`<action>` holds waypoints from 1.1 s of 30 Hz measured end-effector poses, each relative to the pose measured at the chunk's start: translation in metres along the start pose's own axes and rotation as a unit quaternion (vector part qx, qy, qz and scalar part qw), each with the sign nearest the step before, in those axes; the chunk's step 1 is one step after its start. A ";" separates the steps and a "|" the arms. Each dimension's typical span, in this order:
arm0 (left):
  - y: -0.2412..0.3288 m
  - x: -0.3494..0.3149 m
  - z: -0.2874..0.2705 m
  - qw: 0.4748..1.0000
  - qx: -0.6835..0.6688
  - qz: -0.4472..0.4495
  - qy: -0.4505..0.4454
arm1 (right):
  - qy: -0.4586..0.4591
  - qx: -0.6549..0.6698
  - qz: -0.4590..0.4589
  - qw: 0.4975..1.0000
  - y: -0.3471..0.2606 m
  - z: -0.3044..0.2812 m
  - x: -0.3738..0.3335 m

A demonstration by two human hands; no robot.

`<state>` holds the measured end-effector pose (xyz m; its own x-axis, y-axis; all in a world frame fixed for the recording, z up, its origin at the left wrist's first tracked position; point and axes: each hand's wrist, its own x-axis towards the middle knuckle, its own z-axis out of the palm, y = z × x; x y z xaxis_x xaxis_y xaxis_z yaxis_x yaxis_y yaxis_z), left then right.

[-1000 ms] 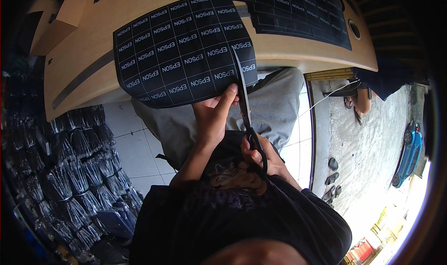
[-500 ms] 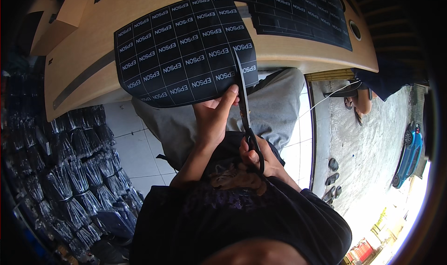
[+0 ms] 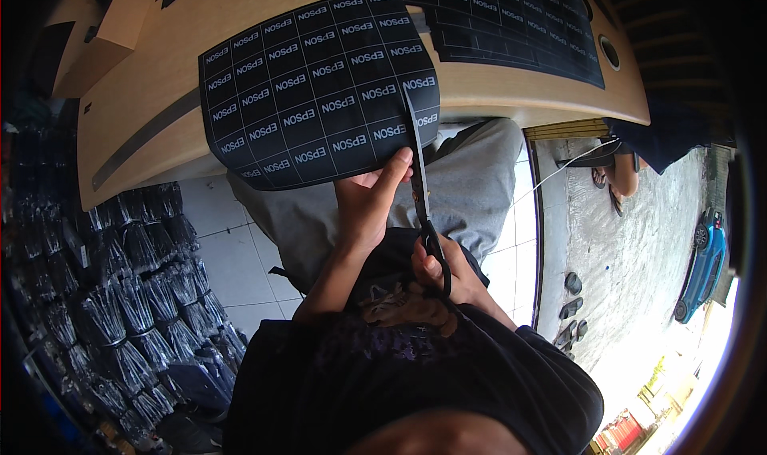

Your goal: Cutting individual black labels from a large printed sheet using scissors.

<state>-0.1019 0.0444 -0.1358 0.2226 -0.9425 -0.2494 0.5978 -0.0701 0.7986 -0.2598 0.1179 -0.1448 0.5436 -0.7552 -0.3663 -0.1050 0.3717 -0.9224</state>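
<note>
A black sheet (image 3: 311, 95), printed with a grid of white lines and repeated white lettering, curves over the near edge of the table. My left hand (image 3: 369, 203) grips its near right edge, thumb on top and fingers underneath. Long scissors (image 3: 420, 182) with black handles are in my right hand (image 3: 452, 270), their loops round the fingers. The blades point away from me and lie along the sheet's right side, just right of my left thumb. One blade shows above the sheet; the lower blade is mostly hidden.
More printed black sheets (image 3: 511, 31) lie stacked on the wooden table (image 3: 471, 87) at the back right. A cardboard box (image 3: 104, 39) stands far left. Many bundled black strips in plastic (image 3: 136, 303) fill the left floor. At right another person's foot (image 3: 615, 191) and some sandals (image 3: 571, 307) show.
The sheet's near left part has shifted slightly down and to the right. My left thumb and the scissors have moved a little with it; both hands keep their hold.
</note>
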 end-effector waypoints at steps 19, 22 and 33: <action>0.003 -0.008 0.004 1.000 0.007 -0.006 0.012 | -0.027 0.044 -0.033 0.998 -0.003 -0.002 0.015; 0.007 -0.008 0.007 1.000 -0.009 0.004 0.020 | -0.029 0.036 -0.037 0.998 -0.006 -0.003 0.016; 0.004 -0.008 0.005 1.000 0.013 0.001 0.011 | -0.013 0.055 -0.063 0.996 -0.006 0.000 0.018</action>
<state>-0.1055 0.0502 -0.1282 0.2397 -0.9354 -0.2599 0.5773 -0.0779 0.8128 -0.2496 0.1019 -0.1460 0.5682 -0.7860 -0.2437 0.0562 0.3325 -0.9414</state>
